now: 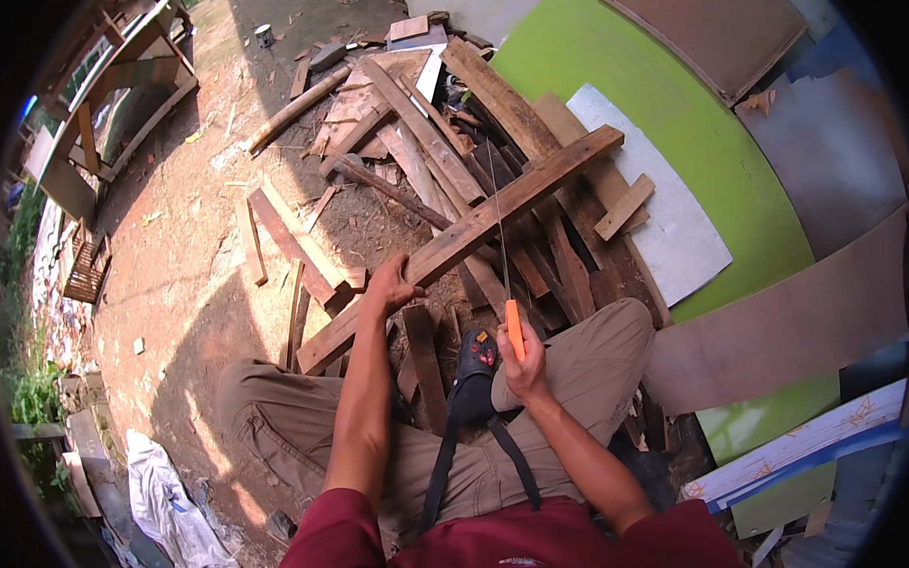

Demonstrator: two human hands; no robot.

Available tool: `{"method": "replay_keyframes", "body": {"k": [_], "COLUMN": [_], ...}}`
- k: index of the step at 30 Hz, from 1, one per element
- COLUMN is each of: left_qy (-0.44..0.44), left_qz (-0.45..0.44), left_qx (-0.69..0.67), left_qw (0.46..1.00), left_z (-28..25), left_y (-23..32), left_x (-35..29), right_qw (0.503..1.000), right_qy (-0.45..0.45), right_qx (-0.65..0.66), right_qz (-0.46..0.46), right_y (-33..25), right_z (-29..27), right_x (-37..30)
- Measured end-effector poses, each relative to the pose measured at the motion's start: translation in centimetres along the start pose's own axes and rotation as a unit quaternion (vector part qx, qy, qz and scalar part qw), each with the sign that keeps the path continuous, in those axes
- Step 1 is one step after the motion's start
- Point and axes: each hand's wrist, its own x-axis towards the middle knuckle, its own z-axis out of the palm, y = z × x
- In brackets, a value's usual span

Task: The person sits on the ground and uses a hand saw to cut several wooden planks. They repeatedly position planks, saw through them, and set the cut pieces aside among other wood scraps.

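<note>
Hands: in the head view they were apart; the left hand (pixel 389 284) was clamped over a wooden beam (pixel 453 252) left of centre, and the right hand (pixel 525 367) was closed round the orange handle (pixel 514 330) of a saw, just below the middle of the frame.
Beam: it ran slantwise across the centre of the frame, lower left to upper right, over the scrap wood (pixel 419 130); the left hand bore on its lower-left part, seemingly to steady it while keeping clear of the blade.
Saw: its handle pointed up the frame, held so that the thin metal blade (pixel 498 207) crossed the beam; seen nearly edge-on, it did not show whether the teeth had bitten in.
Timber: the beam was straight and squared, brown with darker stains; the heap above it mixed flat planks, square lengths and a round pole (pixel 298 111) at upper left.
Legs: brown cloth trousers (pixel 597 354) were folded wide at lower centre, probably to leave working room, with a dark clog (pixel 477 351) between them.
Panels: at upper right a smooth green panel (pixel 710 145) lay under a white sheet (pixel 662 197), perhaps stacked aside.
Sack: crumpled white material (pixel 172 504) lay at lower left, beside gritty, pale ground (pixel 193 253).
</note>
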Motion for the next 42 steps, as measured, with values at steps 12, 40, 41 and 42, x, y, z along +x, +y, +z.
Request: {"method": "replay_keyframes", "body": {"k": [12, 40, 41, 42], "left_qy": [0.098, 0.052, 0.052, 0.05], "left_qz": [-0.014, 0.1, 0.1, 0.099], "left_qx": [0.145, 0.136, 0.142, 0.148], "left_qw": [0.984, 0.984, 0.983, 0.983], "left_z": [3.3, -3.7, -4.2, -4.9], "left_y": [2.6, 3.9, 4.3, 5.0], "left_x": [-6.2, -7.0, -7.0, -7.4], "right_qw": [0.998, 0.978, 0.982, 0.985], "right_qy": [0.04, -0.133, -0.128, -0.12], "right_qx": [0.012, 0.137, 0.121, 0.104], "right_qz": [0.037, 0.079, 0.07, 0.063], "right_y": [4.6, -0.5, -0.4, -0.3], "right_z": [-4.8, -6.8, -7.4, -7.9], "right_x": [-2.5, -8.7, -9.3, -9.7]}}
